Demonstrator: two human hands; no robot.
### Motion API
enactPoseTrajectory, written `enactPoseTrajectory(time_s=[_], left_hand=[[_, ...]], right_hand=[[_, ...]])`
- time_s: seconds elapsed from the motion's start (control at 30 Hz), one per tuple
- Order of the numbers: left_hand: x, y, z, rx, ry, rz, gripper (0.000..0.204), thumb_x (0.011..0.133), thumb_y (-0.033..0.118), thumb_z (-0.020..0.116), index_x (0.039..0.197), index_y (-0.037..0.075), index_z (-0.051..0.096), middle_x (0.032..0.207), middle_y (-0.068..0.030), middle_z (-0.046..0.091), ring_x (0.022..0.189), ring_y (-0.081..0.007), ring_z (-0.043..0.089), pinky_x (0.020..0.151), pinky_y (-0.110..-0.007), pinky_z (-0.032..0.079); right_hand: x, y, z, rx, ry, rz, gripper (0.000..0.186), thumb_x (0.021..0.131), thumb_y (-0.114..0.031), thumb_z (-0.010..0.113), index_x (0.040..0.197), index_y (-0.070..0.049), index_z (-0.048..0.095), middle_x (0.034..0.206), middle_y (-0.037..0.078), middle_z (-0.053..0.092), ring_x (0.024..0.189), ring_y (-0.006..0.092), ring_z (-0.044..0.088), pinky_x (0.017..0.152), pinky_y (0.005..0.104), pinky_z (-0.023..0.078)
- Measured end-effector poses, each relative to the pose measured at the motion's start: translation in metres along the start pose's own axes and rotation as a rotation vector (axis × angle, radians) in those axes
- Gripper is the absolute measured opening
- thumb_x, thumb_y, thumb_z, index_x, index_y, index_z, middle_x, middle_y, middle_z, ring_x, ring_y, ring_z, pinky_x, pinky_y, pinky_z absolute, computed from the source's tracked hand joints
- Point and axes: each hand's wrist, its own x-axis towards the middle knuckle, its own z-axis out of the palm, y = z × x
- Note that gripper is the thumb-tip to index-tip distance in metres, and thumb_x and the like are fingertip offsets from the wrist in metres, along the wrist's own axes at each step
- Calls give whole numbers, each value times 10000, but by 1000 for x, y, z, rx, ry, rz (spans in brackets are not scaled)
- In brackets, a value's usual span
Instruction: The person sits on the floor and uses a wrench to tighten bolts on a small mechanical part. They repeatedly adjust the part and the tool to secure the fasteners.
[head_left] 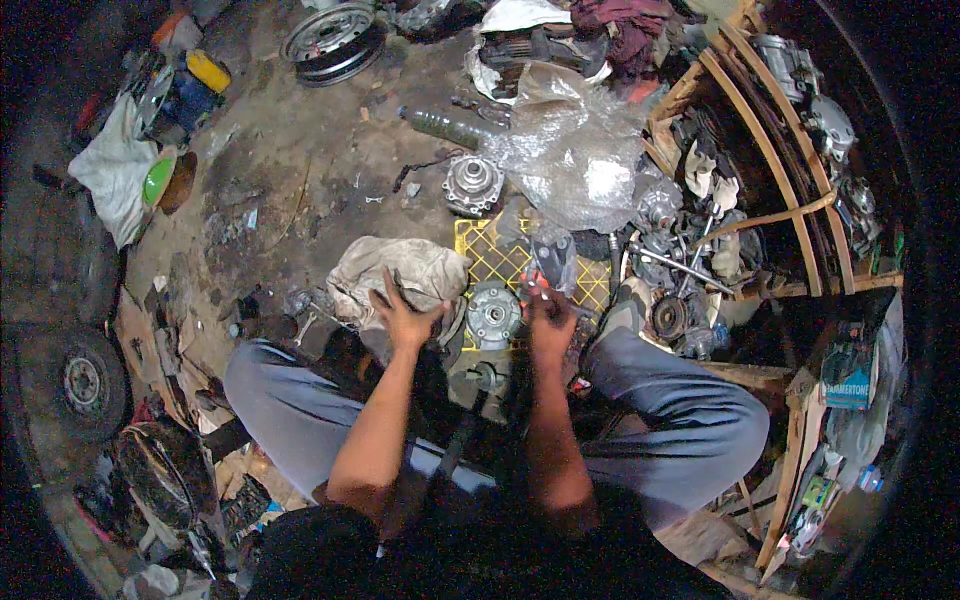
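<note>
My left hand point(408, 320) is open, its fingers spread against a crumpled, grimy light cloth point(385, 268). My right hand point(550, 325) is closed, fingers bent together, beside small red-orange pieces point(534, 280); what it grips is too small and dark to make out. Between both hands lies a round metal part point(494, 316) with a flange and a central bore. It rests on a black mat with a yellow grid point(486, 240). Clear plastic point(553, 258) covers some of the mat just beyond my right hand. A second round metal housing point(473, 183) stands past the mat's far edge.
Bubble wrap point(570, 150) and a plastic bottle point(445, 124) lie farther off. Metal parts and tools point(685, 270) crowd the right, by a wooden frame point(775, 170). A wheel rim point(333, 42) lies at the far left; a tyred wheel point(85, 385) stands left. My bent legs flank the mat.
</note>
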Motion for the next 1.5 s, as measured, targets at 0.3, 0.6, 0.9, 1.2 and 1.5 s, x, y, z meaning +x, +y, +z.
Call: enactPoseTrajectory(time_s=[0.3, 0.6, 0.9, 1.2, 1.5], left_hand=[[69, -30, 11, -167, 186, 19, 509, 743, 51, 635, 1252, 51, 601, 1064, -257, 660, 1036, -432, 616, 927, -458, 486], [98, 153, -242, -538, 630, 551, 442, 812, 39, 667, 1235, -53, 583, 1156, -179, 666, 1069, -249, 627, 947, -346, 460], [130, 151, -187, -597, 507, 456, 508, 773, 87, 751, 1232, -47, 578, 1204, -184, 646, 1098, -246, 612, 937, -339, 461], [144, 36, 0, -343, 171, 94, 655, 658, 112, 698, 1279, 1, 523, 1179, -318, 560, 1123, -456, 531, 1003, -478, 420], [125, 148, 5, -185, -240, -233, 857, 770, 362, 743, 1497, 274, 296, 1538, -266, 143, 1390, -527, 166, 1080, -662, 252]], right_hand=[[19, 7, 17, 149, 98, 53, 223, 888, -203, 714, 920, 15, 676, 803, 54, 677, 667, 113, 589, 629, 268, 489], [26, -29, 13, 232, 118, 154, 257, 919, -238, 675, 880, 13, 640, 801, 77, 677, 685, 149, 633, 606, 270, 473], [37, -11, 17, 155, 78, 114, 240, 892, -221, 704, 951, 5, 651, 815, 66, 673, 661, 121, 609, 510, 256, 476], [84, 22, 58, -331, -264, 126, 183, 849, -179, 711, 939, -21, 685, 876, 49, 678, 817, 156, 603, 767, 311, 476], [169, 87, 112, -660, -592, 241, 181, 853, -178, 701, 954, -28, 684, 898, 53, 680, 823, 161, 609, 759, 311, 481]])
